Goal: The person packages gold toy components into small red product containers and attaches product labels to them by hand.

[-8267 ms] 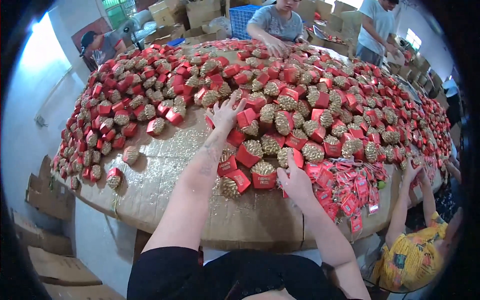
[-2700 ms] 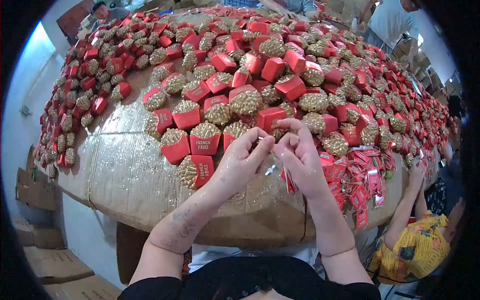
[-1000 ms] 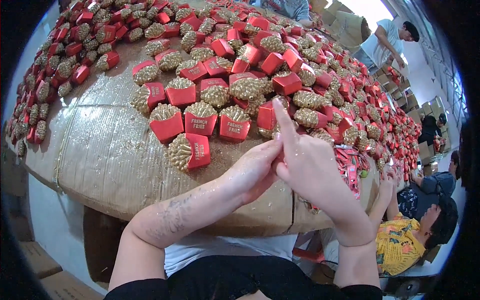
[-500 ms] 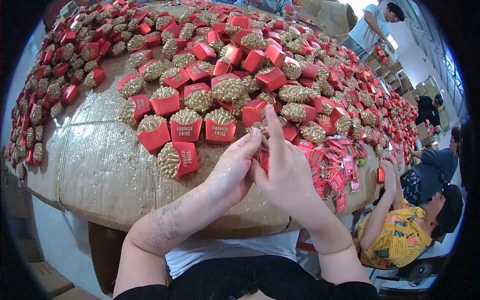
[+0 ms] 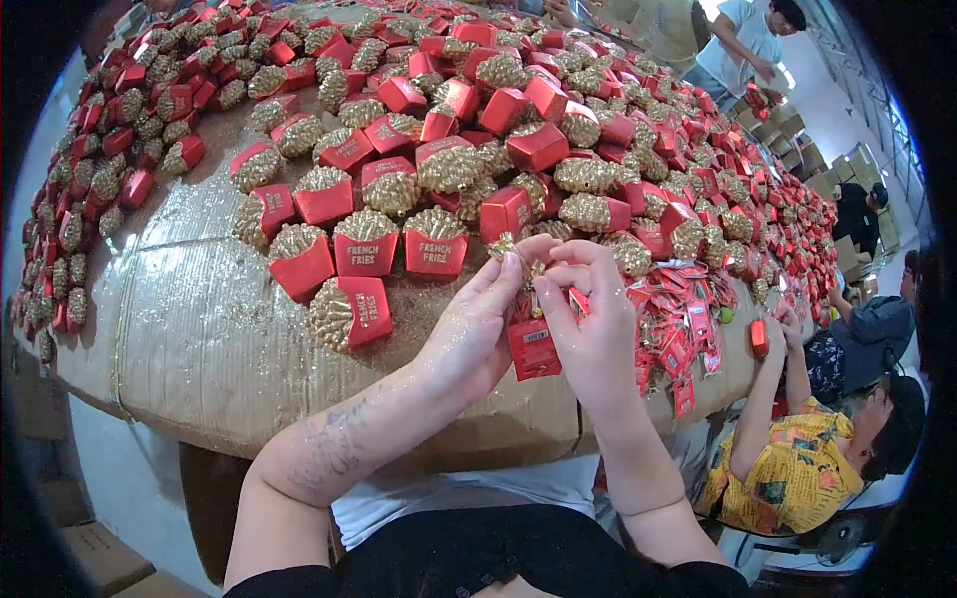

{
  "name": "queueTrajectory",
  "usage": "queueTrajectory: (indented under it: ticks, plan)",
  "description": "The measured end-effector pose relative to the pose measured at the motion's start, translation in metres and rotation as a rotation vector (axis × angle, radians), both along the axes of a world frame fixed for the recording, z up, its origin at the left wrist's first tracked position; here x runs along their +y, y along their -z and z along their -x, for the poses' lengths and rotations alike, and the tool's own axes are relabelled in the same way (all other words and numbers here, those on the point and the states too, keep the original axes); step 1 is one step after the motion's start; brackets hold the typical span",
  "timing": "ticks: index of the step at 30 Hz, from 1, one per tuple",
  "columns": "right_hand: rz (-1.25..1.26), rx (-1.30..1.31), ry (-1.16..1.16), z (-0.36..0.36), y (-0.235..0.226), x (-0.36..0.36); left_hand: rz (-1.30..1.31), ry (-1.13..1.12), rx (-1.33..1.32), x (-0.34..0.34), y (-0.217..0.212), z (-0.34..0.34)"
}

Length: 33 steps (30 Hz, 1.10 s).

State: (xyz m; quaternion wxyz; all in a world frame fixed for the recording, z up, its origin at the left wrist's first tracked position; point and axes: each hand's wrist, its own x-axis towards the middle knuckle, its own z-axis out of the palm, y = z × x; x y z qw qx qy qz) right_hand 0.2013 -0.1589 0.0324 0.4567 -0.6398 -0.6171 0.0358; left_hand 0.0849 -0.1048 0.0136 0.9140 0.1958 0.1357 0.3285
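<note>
My left hand [image 5: 477, 324] is closed, thumb and fingers pinching a small gold glittery piece [image 5: 503, 247] whose full shape is hidden by the fingers. Close on its right, my right hand [image 5: 596, 324] is pinched beside the same piece, fingers bent; what it grips is too small to make out. Below and between the hands hangs a red printed tag [image 5: 534, 349]. Just beyond them stand red-and-gold french fries ornaments [image 5: 436, 244], several upright in a row, with another ornament [image 5: 351, 313] tilted on its side nearest my left forearm.
A large heap of similar ornaments [image 5: 538, 149] covers the far part of the cardboard-topped table [image 5: 199, 349]. A pile of red tags [image 5: 678, 329] lies right of my right hand. At the right, a person in a yellow patterned shirt [image 5: 788, 463] handles a red piece; other people stand farther back.
My right hand has turned and drawn slightly to the right, its raised index finger now bent in. The red tag, mostly hidden before, now hangs in plain sight between my hands.
</note>
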Motion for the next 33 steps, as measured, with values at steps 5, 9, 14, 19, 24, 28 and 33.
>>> queueTrajectory:
  ticks: [5, 9, 14, 19, 24, 28, 33]
  plan:
    - [0.044, -0.002, -0.002, -0.005, 0.008, 0.003, 0.023, -0.003, 0.065, 0.002, 0.008, -0.003]
    - [0.379, 0.266, -0.129, -0.019, 0.008, 0.004, 0.092, 0.045, 0.052, 0.007, 0.022, -0.003]
    - [0.582, 0.596, -0.331, -0.03, -0.016, -0.007, 0.289, 0.154, 0.077, 0.008, 0.022, 0.001]
    - [0.613, 0.26, -0.196, -0.029, -0.022, -0.021, 0.409, 0.109, 0.013, 0.004, 0.02, -0.001]
    - [0.594, 0.779, -0.29, -0.029, 0.003, -0.027, 0.254, -0.027, -0.044, -0.01, 0.013, -0.006]
    - [0.705, 0.832, -0.217, -0.036, -0.021, -0.02, 0.202, -0.173, 0.016, -0.008, 0.013, -0.005]
    - [0.594, 0.158, -0.163, -0.066, -0.091, -0.008, 0.341, 0.047, -0.099, -0.004, 0.02, -0.009]
